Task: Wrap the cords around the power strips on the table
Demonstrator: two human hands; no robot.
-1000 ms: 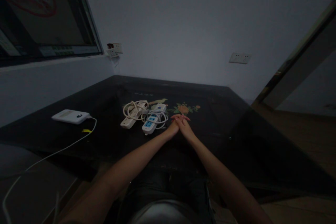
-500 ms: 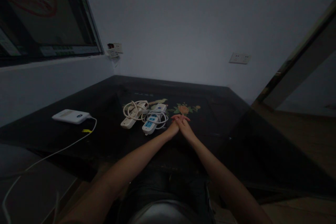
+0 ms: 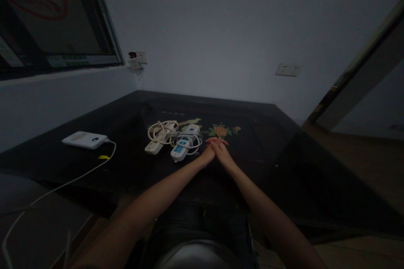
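My left hand [image 3: 208, 153] and my right hand [image 3: 223, 154] are clasped together on the black table, fingers interlaced and crossing over one another. Neither holds an object. Just left of them lies a white power strip with blue sockets [image 3: 180, 148], its grey-white cord coiled around it. Beside that, farther left, is a cream power strip [image 3: 154, 147] with its own cord looped on top. The two strips lie slantwise, close together, and their cords meet between them.
The black table [image 3: 259, 151] has a printed flower [image 3: 220, 130] beyond my hands. On its left side lies a white power-bank-like device [image 3: 84, 139], with a white cable [image 3: 75, 180] running off the front edge near a yellow tag [image 3: 104, 157]. Wall sockets [image 3: 288, 69] are behind.
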